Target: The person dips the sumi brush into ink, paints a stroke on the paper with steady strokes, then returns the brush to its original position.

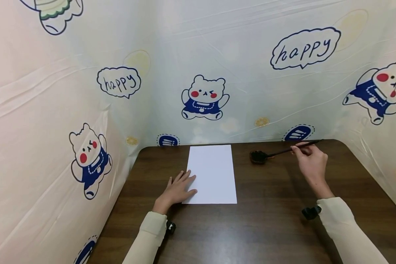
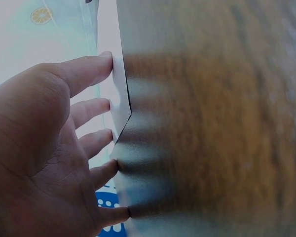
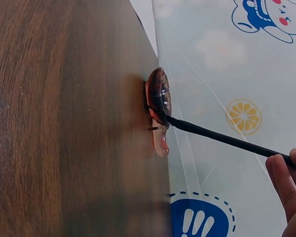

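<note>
A blank white sheet of paper [image 1: 214, 172] lies on the table, and my left hand [image 1: 177, 191] rests spread over its lower left edge. In the left wrist view several fingertips touch the paper [image 2: 119, 94] and the wood beside its corner. To the right of the sheet, my right hand [image 1: 311, 164] pinches a dark, slim writing brush [image 1: 282, 151] by its upper part. The brush slants down to the left, its head inside a small reddish-brown dish [image 3: 151, 96] with a short handle. Dark contents in the dish hide the bristles.
The brown wooden table [image 1: 260, 223] has rounded far corners. A pale curtain [image 1: 250, 99] printed with cartoon bears hangs close behind its far edge and along both sides. A small dark camera is strapped at each wrist.
</note>
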Demonstrator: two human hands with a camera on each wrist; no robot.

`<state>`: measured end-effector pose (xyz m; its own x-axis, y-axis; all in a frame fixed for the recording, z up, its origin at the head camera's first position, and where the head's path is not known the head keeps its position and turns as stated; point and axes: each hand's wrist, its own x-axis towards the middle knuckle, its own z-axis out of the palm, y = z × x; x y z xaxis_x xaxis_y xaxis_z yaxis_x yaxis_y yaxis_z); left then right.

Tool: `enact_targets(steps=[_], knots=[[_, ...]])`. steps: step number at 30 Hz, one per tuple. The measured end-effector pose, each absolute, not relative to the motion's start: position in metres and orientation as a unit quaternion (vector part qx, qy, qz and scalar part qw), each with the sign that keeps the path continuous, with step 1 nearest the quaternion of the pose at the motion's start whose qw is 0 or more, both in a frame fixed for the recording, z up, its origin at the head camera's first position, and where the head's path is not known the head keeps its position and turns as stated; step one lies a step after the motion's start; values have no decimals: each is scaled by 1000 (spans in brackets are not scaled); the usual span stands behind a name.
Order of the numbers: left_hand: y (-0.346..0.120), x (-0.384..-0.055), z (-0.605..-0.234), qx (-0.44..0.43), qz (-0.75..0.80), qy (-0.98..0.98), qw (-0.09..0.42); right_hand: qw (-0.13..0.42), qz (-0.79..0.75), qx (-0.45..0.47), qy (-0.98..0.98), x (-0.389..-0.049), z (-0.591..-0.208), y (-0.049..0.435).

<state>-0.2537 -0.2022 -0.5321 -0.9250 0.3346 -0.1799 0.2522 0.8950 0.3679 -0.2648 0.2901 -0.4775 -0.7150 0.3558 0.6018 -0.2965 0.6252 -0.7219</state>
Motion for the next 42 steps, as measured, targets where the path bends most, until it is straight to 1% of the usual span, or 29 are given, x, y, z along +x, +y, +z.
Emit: enact_targets(steps=[20,29,35,42], knots=[[-201,-253,-533,154,175,965,116,370,422,-30,-827,-261,-475,297],[-202,-252,-531,156,181,964,114,397,423,-25,-814,-256,-469,296],[-202,-252,-530,154,182,964,115,404,440,-23,-802,-255,-465,293],[-202,-251,-530,156,185,964,114,392,465,-37,-793,-257,-470,288]])
